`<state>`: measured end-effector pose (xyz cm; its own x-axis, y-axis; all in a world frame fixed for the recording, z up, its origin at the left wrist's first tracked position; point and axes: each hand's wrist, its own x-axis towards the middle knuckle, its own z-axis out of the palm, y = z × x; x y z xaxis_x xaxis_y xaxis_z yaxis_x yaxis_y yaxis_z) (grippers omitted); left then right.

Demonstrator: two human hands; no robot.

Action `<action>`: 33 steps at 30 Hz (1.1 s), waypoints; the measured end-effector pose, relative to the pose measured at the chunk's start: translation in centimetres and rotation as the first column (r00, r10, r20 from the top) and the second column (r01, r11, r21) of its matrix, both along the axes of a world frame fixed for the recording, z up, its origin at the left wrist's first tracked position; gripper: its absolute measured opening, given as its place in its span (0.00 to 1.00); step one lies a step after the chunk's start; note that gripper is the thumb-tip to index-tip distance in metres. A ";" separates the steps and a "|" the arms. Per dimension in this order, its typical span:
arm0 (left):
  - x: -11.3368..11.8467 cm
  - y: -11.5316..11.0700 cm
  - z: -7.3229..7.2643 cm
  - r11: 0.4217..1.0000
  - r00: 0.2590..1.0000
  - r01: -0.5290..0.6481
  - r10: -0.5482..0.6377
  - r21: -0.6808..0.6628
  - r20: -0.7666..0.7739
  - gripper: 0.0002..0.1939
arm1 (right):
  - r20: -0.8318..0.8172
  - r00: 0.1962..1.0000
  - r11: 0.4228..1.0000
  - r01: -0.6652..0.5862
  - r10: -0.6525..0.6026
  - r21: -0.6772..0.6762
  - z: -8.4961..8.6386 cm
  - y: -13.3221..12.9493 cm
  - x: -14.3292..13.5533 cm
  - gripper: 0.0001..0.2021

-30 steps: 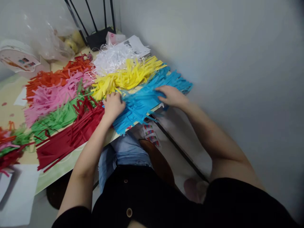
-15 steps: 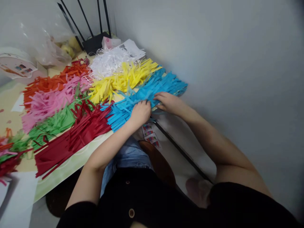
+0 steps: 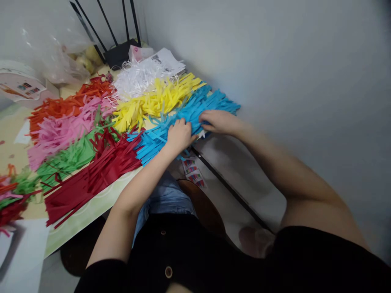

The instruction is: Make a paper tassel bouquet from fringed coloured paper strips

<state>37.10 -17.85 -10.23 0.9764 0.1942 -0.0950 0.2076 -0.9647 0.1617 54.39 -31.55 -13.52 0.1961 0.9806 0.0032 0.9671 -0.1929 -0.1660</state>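
Observation:
A heap of blue paper strips (image 3: 155,140) lies at the near right corner of the table. My left hand (image 3: 180,135) rests on its near edge with bent fingers, partly over the strips. My right hand (image 3: 218,121) is at the right part of the heap, its fingers curled together against the blue strips; what they pinch is too small to make out. Behind the blue lies a heap of yellow strips (image 3: 152,99). Dark red strips (image 3: 106,162) spread to the left of the blue, beside green strips (image 3: 71,156).
Pink strips (image 3: 65,130), orange strips (image 3: 67,103) and white strings (image 3: 134,81) cover the table further back. A black router (image 3: 120,53), a bag of fruit (image 3: 82,61) and papers (image 3: 168,61) stand behind. A wall (image 3: 275,61) borders the right side.
Both hands have moved slightly up over the blue strips. The left thumb now sticks out to the right, and the right fingers are more curled.

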 end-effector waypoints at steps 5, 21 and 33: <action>0.8 0.8 0.6 0.997 0.998 -0.035 0.032 -0.065 -0.047 0.25 | -0.028 0.999 0.998 0.038 -0.039 -0.043 0.7 0.1 0.5 0.14; 1.1 2.4 1.4 0.973 0.996 -0.090 0.086 -0.214 -0.030 0.12 | -0.026 0.998 0.996 0.052 -0.054 -0.065 0.6 0.7 1.4 0.09; 0.3 1.3 1.1 0.983 0.988 -0.144 0.150 -0.112 0.039 0.15 | -0.121 0.976 0.957 0.204 -0.182 0.207 0.3 -0.6 -7.3 0.23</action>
